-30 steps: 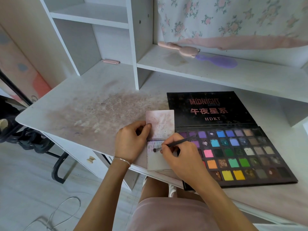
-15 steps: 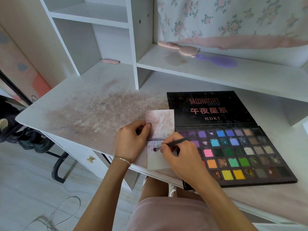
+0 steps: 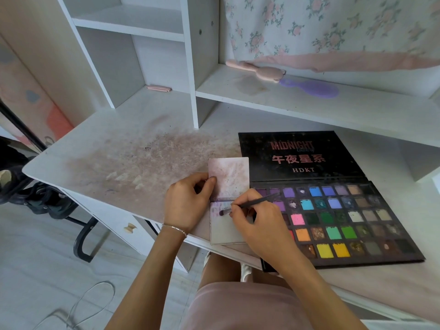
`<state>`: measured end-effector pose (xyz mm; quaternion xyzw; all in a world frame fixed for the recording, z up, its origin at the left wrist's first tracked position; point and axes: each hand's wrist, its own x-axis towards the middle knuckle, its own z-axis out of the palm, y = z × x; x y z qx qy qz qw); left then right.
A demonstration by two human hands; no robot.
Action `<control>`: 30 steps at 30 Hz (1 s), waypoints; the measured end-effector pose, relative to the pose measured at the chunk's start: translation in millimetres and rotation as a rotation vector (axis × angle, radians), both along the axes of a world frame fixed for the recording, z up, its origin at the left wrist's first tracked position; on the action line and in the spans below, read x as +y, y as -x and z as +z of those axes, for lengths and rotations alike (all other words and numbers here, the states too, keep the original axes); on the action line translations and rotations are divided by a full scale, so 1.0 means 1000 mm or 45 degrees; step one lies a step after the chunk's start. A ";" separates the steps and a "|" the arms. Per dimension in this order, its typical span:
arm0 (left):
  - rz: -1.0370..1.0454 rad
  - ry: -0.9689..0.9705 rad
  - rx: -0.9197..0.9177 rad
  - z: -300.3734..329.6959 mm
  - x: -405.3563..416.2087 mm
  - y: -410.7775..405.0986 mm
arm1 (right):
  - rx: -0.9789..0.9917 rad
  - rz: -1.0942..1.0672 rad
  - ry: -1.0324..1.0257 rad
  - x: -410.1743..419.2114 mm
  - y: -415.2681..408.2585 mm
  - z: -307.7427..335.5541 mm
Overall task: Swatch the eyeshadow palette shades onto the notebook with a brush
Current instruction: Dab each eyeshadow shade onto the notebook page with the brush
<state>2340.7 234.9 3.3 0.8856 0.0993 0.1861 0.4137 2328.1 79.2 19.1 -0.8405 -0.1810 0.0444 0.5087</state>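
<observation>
Presently the right hand (image 3: 259,225) pinches the brush (image 3: 247,206) on the notebook (image 3: 226,232), which the left hand (image 3: 188,203) pins flat at 9 o'clock; overhanging the desk (image 3: 123,148) edge, the page could tip

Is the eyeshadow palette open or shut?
Open: the palette's lid lies flat behind it, and the colour pans are uncovered.

We see bare forearms, no sleeves; thin silver bracelet (image 3: 174,228) on L wrist; pink garment (image 3: 240,306) over lap.
</observation>
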 end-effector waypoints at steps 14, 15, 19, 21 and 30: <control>-0.001 -0.002 0.010 0.001 0.000 0.001 | -0.002 0.016 -0.001 0.000 0.001 0.000; -0.001 -0.004 0.010 0.001 0.000 0.001 | -0.002 0.011 -0.008 0.000 0.001 0.000; -0.009 -0.003 0.003 0.001 0.000 0.001 | 0.002 0.018 -0.009 0.000 0.000 0.001; -0.011 -0.006 -0.001 0.001 0.000 0.001 | 0.008 0.025 -0.007 0.000 0.000 0.001; 0.003 0.001 0.012 0.000 0.000 0.001 | 0.004 0.010 -0.115 -0.002 0.000 0.000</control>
